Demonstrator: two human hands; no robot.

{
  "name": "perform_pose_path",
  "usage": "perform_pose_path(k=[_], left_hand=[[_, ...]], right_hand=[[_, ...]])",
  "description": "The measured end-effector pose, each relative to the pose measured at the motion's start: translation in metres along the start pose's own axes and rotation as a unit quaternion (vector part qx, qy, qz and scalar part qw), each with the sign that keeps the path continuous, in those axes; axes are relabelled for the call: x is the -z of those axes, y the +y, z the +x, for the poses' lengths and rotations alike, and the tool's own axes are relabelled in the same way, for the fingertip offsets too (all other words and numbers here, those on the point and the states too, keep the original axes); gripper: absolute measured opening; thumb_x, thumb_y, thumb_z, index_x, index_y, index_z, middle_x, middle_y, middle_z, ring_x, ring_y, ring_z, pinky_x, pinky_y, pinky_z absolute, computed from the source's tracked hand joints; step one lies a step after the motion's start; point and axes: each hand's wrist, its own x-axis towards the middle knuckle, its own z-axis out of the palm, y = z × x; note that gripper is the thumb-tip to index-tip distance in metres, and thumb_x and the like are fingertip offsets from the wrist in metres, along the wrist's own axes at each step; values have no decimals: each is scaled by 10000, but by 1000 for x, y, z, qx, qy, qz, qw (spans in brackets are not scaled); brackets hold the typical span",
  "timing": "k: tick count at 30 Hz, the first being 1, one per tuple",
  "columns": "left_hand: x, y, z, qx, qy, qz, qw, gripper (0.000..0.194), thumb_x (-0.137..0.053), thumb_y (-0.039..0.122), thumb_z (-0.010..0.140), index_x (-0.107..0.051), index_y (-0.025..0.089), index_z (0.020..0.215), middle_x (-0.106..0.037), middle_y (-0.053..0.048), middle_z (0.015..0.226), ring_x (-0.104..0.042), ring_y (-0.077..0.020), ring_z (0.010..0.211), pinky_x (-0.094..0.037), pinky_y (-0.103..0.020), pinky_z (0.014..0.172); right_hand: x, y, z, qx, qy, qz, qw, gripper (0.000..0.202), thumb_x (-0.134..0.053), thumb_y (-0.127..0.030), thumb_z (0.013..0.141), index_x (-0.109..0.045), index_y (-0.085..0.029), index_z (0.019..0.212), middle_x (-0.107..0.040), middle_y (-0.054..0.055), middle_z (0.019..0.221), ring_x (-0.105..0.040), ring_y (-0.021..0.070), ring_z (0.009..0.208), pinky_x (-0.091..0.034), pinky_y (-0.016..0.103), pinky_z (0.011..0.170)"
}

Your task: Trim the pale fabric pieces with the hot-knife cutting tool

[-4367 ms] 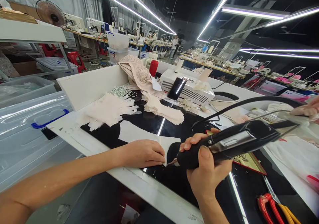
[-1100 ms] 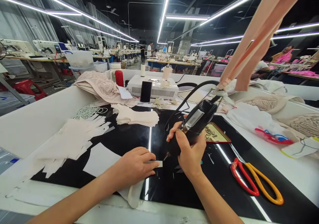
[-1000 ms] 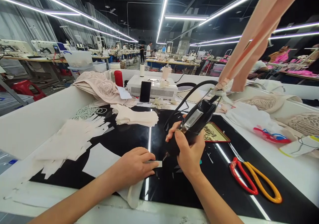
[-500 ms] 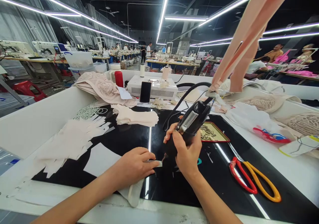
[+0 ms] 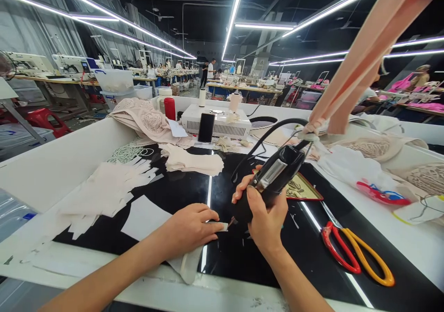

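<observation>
My right hand (image 5: 266, 217) is wrapped round a black handheld power tool (image 5: 293, 157) with a metal plate on its side. Its narrow tip points down and left, close to the end of a pale fabric piece (image 5: 189, 266). Whether the tip touches the cloth I cannot tell. My left hand (image 5: 196, 226) is closed on that fabric, whose narrow end sticks out past the fingers. A white curved sheet (image 5: 144, 217) lies beside my left wrist. Peach straps (image 5: 364, 58) and a black cable run up to the tool's rear end.
Red-and-yellow-handled scissors (image 5: 359, 252) and a shallow tray (image 5: 307, 187) of small pieces lie right. Stacks of pale cut fabric (image 5: 194, 159) (image 5: 100, 196) sit left and behind. At the back stand a white box unit (image 5: 222, 121), a phone (image 5: 206, 127) and thread spools. Low white walls edge the table.
The view has shifted slightly, so most things on the table sit a little further right. Both hands keep their grips, and the tool's tip stays by the fabric's end.
</observation>
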Motion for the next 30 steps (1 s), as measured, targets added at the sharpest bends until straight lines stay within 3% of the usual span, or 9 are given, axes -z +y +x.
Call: perform_pose_path(k=[9, 14, 21, 30], left_hand=[[9, 2, -9, 1, 22, -14, 1000, 181, -646, 166, 1013, -708, 181, 1183, -727, -76, 1134, -694, -219, 1019, -573, -404, 1005], [13, 3, -21, 22, 42, -1, 999, 201, -546, 181, 1074, -717, 173, 1178, -736, -86, 1128, -704, -216, 1008, -586, -404, 989], [8, 6, -30, 49, 52, -22, 997, 187, -579, 185, 1062, -727, 147, 1169, -734, -95, 1191, -692, -237, 1075, -586, -401, 989], [5, 8, -28, 64, 77, -55, 993, 187, -562, 216, 1078, -727, 169, 1153, -741, -92, 1173, -689, -214, 1069, -578, -347, 963]], right_hand=[[4, 2, -1, 13, -14, 3, 1000, 289, -771, -273, 880, -588, -277, 1103, -675, -52, 828, -638, 118, 609, -541, 270, 548], [4, 0, -1, 0, -7, 1, 1000, 373, -778, -291, 877, -587, -290, 1197, -669, -50, 826, -632, 125, 603, -563, 294, 562], [7, -1, -1, -1, -4, -4, 1000, 419, -789, -302, 872, -589, -278, 1239, -675, -42, 831, -633, 132, 621, -582, 307, 577], [-11, -7, 6, -8, 34, 18, 999, 391, -797, -280, 810, -603, -264, 1149, -665, -48, 770, -611, 129, 567, -559, 278, 498]])
